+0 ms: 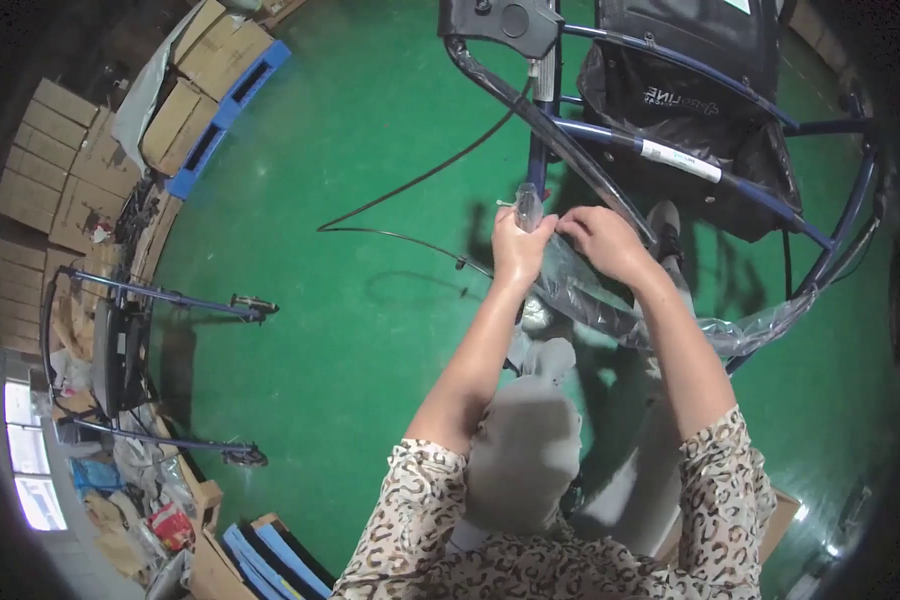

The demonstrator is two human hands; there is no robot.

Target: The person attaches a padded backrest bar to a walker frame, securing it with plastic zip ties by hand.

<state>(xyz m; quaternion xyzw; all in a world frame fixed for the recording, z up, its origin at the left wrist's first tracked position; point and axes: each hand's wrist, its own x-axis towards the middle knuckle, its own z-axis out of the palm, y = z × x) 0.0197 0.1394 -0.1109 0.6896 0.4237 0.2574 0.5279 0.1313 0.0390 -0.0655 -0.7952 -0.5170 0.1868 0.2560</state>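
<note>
A blue-framed rollator walker with a black bag lies tipped in front of me. My left hand is closed around a clear plastic sleeve at the lower end of a blue tube. Close beside it, my right hand has its fingertips pinched together near the same plastic; what is between them is too small to tell. Loose clear film runs under my right forearm toward the curved frame at right. A black cable loops out to the left.
Another blue walker frame stands on the left. Behind it are stacked cardboard boxes, a blue pallet and a heap of packaging. Blue-edged boards lie at lower left. Green floor spreads between.
</note>
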